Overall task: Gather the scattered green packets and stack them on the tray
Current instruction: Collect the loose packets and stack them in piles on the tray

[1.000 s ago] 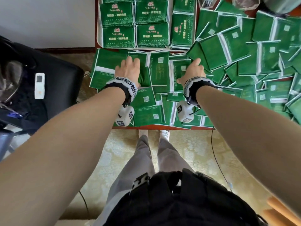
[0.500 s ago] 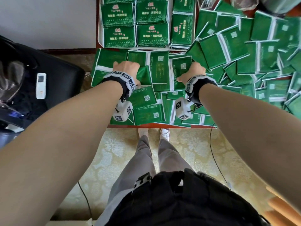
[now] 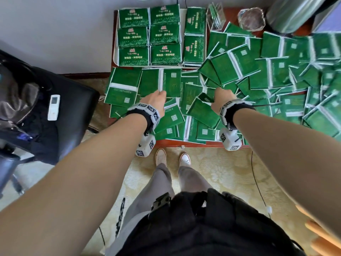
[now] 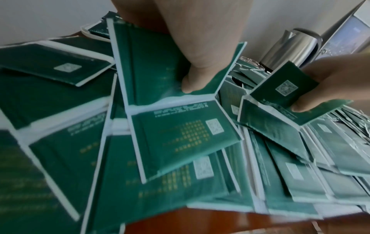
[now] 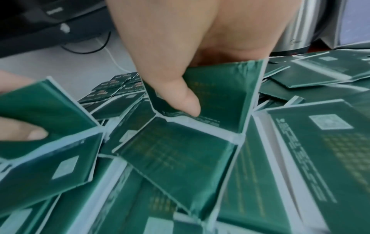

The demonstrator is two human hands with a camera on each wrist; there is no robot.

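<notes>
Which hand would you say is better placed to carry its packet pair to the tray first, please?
Left, probably. The left hand already pinches a folded pair of packets and sits just below the tray; the right hand, also pinching a pair, is farther across.

It looks like a hotel room or a home. A patterned cream carpet (image 3: 221, 172) lies under a red-brown wooden desk (image 3: 193, 144). A black leather chair (image 3: 73, 115) carrying a white remote control (image 3: 53, 107) stands beside a metal electric kettle (image 3: 291, 13).
</notes>
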